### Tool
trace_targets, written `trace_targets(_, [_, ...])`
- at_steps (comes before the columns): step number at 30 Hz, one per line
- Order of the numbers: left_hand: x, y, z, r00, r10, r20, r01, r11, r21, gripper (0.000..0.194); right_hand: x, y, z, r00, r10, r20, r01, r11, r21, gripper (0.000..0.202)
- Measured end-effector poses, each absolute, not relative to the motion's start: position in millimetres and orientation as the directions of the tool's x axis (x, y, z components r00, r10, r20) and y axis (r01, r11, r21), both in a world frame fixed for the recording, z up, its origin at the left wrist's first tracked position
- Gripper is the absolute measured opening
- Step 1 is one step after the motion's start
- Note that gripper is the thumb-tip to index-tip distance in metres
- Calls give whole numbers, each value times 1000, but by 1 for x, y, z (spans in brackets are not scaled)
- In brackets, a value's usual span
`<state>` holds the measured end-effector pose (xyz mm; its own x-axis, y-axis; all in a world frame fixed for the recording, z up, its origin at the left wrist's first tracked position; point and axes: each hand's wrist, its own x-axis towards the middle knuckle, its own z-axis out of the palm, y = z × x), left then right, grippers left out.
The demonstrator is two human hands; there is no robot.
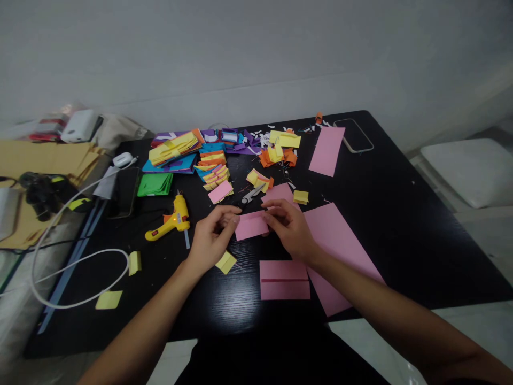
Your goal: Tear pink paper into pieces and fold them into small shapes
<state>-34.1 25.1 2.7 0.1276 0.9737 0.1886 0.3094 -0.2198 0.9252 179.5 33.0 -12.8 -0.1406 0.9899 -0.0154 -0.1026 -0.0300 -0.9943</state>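
Note:
A small pink paper piece (251,226) is stretched between my two hands just above the black table. My left hand (213,235) pinches its left end between thumb and fingers. At the opposite end my right hand (289,227) grips the paper's upper right corner. Behind the paper lie scissors (252,195), their handles partly hidden. Closer to me rests a folded pink paper (285,289) with a slit along its middle. A large pink sheet (340,251) lies partly beneath my right forearm. Near my left wrist is a folded yellow piece (226,262).
A yellow glue gun (172,220) lies left of my hands. Folded colored papers (214,168) and scraps line the back. A white cable (80,256) loops at the left, near a dark phone (125,192). A phone case (353,135) sits far right.

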Motion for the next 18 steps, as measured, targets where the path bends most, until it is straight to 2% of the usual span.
trace_targets(4, [-35, 25, 3, 221, 951, 216, 425, -293, 856, 13, 177, 30, -12, -161, 986, -34, -179, -63, -982, 33])
trace_targets(7, [-35, 25, 3, 263, 938, 227, 476, -330, 815, 11, 176, 29, -13, -176, 984, -31, -169, -61, -984, 32])
trace_targets(15, [-35, 25, 0, 371, 906, 203, 368, -344, 864, 7, 180, 31, -14, -204, 973, 104, 51, 117, -992, 13])
trace_targets(18, [-35, 24, 1, 404, 892, 201, 330, -347, 878, 18, 180, 31, -15, -234, 969, 82, 39, 94, -995, 15])
